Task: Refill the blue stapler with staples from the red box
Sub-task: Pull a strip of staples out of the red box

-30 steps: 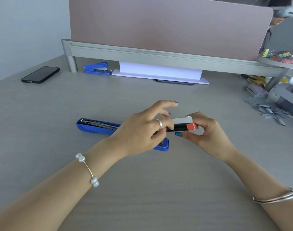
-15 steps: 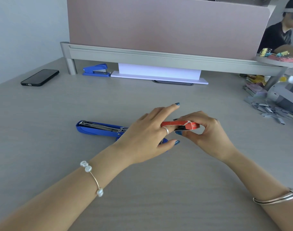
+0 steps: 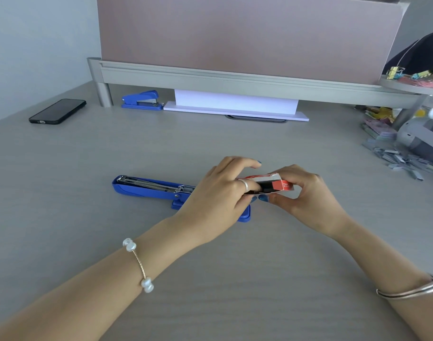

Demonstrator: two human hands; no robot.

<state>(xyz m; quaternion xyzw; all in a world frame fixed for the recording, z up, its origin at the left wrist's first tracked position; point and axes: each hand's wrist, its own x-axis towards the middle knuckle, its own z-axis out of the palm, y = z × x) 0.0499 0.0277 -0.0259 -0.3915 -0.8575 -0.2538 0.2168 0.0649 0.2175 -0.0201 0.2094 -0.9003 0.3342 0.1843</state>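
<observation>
The blue stapler (image 3: 146, 188) lies flat on the desk, folded wide open, its metal staple channel facing up. Its right half is hidden under my left hand (image 3: 217, 195). My right hand (image 3: 306, 193) holds the small red box (image 3: 275, 184) just above the desk, right of the stapler. The fingers of my left hand pinch at the box's left, open end. I cannot see any staples in the box.
A black phone (image 3: 57, 111) lies far left. A second blue stapler (image 3: 142, 100) and a white paper stack (image 3: 235, 107) sit under the grey divider rail. Loose staple strips (image 3: 397, 158) and a grey device (image 3: 422, 139) crowd the right edge. Another person sits beyond the divider.
The red box has been turned in my hands, from its white face up to its red side showing. My left fingers have closed onto its left end.
</observation>
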